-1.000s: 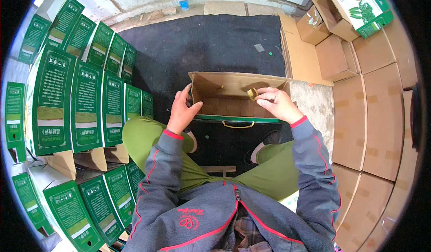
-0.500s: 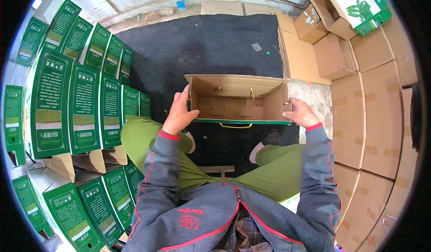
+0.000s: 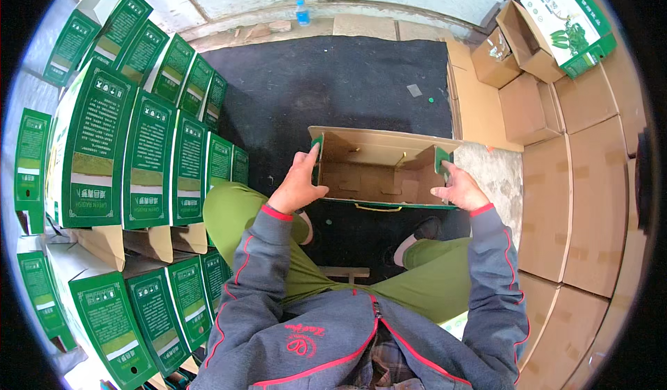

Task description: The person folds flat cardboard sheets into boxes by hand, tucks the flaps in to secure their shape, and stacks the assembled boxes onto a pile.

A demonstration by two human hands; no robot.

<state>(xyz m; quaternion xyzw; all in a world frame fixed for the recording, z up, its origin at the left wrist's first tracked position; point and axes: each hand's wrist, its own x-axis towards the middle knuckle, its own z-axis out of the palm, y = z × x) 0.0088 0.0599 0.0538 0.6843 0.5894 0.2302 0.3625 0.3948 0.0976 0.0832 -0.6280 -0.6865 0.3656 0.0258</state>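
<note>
An open cardboard box point(image 3: 379, 144), plain brown inside and green outside, sits before my knees with its opening toward me. At its left end my left hand point(image 3: 297, 185) grips the upright green-backed end flap, thumb toward the opening and fingers partly behind. My right hand point(image 3: 461, 189) pinches the green end flap point(image 3: 442, 160) at the other end. A yellow carry handle point(image 3: 379, 208) hangs on the near side, and ends of another yellow handle poke through the far inner wall. The outer far side is hidden.
Rows of green printed boxes point(image 3: 147, 155) stand stacked on my left. Brown cartons point(image 3: 545, 202) line the right, with a white-and-green box point(image 3: 566, 25) on top at the back. A black mat point(image 3: 313, 84) covers the floor; a blue-labelled bottle point(image 3: 302, 14) stands by the far wall.
The box's two end flaps now stand up with their green faces showing, my hands on them. My view has shifted slightly, so everything sits lower and further right.
</note>
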